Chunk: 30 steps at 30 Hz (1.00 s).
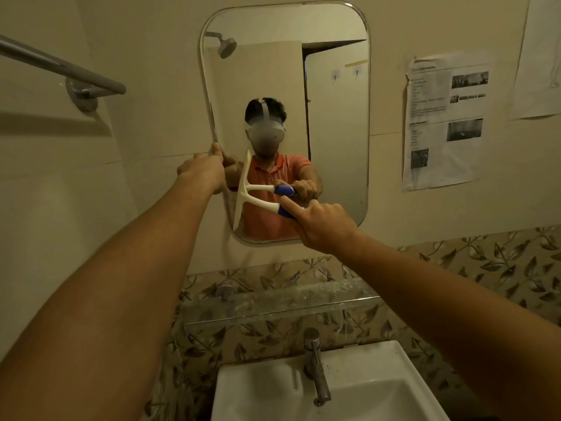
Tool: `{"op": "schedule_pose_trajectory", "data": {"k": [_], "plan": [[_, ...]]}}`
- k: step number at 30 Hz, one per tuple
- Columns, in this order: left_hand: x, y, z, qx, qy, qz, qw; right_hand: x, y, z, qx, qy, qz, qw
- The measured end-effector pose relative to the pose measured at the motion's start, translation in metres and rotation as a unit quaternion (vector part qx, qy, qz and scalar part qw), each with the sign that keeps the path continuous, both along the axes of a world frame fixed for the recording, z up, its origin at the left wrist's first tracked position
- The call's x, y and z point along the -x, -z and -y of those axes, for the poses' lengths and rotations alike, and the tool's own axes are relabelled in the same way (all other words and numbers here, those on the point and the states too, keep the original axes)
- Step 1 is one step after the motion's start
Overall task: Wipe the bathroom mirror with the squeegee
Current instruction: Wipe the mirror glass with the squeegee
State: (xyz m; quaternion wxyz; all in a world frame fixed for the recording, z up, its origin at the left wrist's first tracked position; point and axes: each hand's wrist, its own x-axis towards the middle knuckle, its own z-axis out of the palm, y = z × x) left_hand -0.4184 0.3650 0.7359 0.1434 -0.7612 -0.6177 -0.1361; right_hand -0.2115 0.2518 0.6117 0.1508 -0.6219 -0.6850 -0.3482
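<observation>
Right hand (321,221) grips the squeegee (261,202) by its blue handle, index finger laid along it. Left hand (203,170) holds the mirror (273,71) by its left rim, likely steadying it. Blade near-upright on the lower-left glass. Suggest whole edge in contact, even pressure, one straight sideways pull.

Home bathroom: mirror (334,147), sink (364,390), tap (315,366).
</observation>
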Motion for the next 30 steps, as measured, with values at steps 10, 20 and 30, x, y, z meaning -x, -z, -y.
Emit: {"op": "schedule_pose_trajectory", "data": {"k": [10, 20, 30], "plan": [[-0.003, 0.002, 0.003, 0.011, -0.016, 0.011, 1.0, -0.059, 0.031, 0.027, 0.033, 0.041, -0.024, 0.998], [-0.01, 0.005, -0.007, 0.017, -0.039, 0.017, 0.999, -0.125, 0.067, 0.065, 0.065, 0.099, -0.073, 0.99], [-0.013, 0.008, -0.007, 0.029, -0.046, 0.026, 0.998, -0.159, 0.086, 0.09, 0.061, 0.099, -0.101, 0.988]]}}
